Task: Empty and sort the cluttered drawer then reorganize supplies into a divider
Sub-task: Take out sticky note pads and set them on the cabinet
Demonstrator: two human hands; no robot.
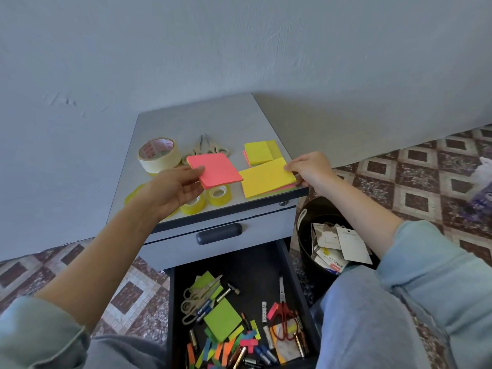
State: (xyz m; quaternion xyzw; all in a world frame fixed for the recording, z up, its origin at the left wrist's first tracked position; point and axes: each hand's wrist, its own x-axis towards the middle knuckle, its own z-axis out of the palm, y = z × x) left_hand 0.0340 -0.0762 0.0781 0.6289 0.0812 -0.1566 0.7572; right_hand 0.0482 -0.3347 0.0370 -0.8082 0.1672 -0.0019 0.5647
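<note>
My left hand (170,189) holds a pink sticky-note pad (216,169) by its left edge, above the grey cabinet top (213,121). My right hand (310,169) pinches the right edge of a yellow sticky-note pad (266,180) lying on a stack at the top's front right corner. Another yellow pad (260,152) sits behind it. The open drawer (266,262) below holds a green pad (223,319), scissors, batteries, pens and coloured tabs.
A roll of masking tape (157,155), beige scissors (210,147) and small clear tape rolls (219,195) lie on the cabinet top. A black bin (306,235) with paper scraps stands right of the drawer. Patterned floor tiles surround the cabinet.
</note>
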